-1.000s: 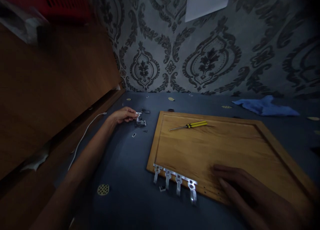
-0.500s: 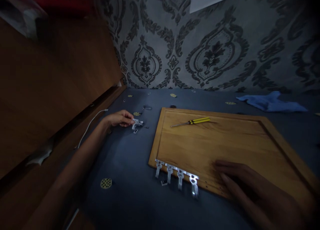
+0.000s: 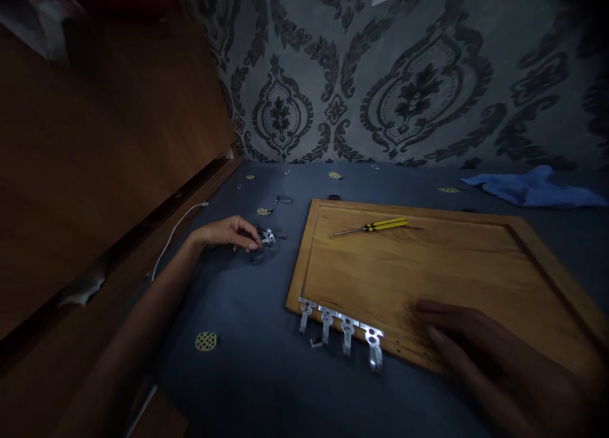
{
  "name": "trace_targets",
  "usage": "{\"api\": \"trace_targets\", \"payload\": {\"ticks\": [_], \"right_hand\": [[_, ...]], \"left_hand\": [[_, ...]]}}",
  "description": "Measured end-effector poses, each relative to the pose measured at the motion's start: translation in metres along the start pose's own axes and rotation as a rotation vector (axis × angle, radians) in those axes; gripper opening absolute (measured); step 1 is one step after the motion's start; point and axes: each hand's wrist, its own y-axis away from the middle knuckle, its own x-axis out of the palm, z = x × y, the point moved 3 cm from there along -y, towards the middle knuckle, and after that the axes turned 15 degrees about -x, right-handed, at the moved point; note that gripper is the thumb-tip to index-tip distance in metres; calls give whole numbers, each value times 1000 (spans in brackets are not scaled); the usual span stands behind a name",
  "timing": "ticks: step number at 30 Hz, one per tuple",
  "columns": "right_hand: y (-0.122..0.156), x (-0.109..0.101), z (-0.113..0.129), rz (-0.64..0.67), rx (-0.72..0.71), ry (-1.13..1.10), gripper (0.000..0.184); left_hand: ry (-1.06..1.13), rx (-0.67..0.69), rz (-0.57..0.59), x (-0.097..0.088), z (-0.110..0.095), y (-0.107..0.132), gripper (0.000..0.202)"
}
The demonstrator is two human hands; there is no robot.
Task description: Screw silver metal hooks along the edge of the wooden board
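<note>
My left hand (image 3: 232, 233) is over the blue cloth left of the wooden panel, its fingers pinched at a small silver metal hinge (image 3: 269, 236). The hinge is tilted and slightly blurred, so the exact grip is hard to see. My right hand (image 3: 495, 352) rests near the front right of the wooden panel (image 3: 428, 267), fingers stretched out and holding nothing. Along the panel's front left edge, several metal hinges (image 3: 348, 334) stand in a row with their arms sticking out over the cloth. A screwdriver (image 3: 380, 225) with a yellow and black handle lies on the panel.
The patterned blue cloth (image 3: 238, 374) covers the work surface. Crumpled blue fabric (image 3: 533, 187) lies at the back right. A white cable (image 3: 177, 232) runs along the left side beside a brown wooden cabinet (image 3: 124, 140). Patterned wallpaper (image 3: 333, 83) rises behind.
The hinge at my left fingertips has turned, and that hand has shifted slightly. My right hand keeps its place over the panel. The whole view has moved a little.
</note>
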Motion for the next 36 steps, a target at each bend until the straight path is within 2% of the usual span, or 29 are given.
{"api": "trace_targets", "payload": {"ticks": [3,5,9,12,17,22,27,30,36], "right_hand": [[-2,0,1,-14,-31,9,30],[-3,0,2,-17,-34,22,31],[-7,-1,5,-33,-56,52,32],[-9,-2,5,-31,-67,59,31],[-9,-3,5,-15,-60,53,30],[-7,-3,4,-8,-44,47,28],[-4,-1,4,-22,-19,42,30],[-5,-1,5,-48,-25,47,32],[-12,-4,7,-27,-84,53,32]], "left_hand": [[17,74,-108,-4,0,-5,47],[-4,117,-180,-7,1,-12,42],[-149,125,-204,-7,3,-34,26],[-232,113,-223,-7,1,-51,23],[-238,131,-366,-17,-10,-68,24],[-175,171,-435,-19,-15,-54,25],[-163,174,-330,-1,-9,-23,32],[-181,164,-308,11,-5,-14,31],[-234,212,-416,21,-12,-14,22]]}}
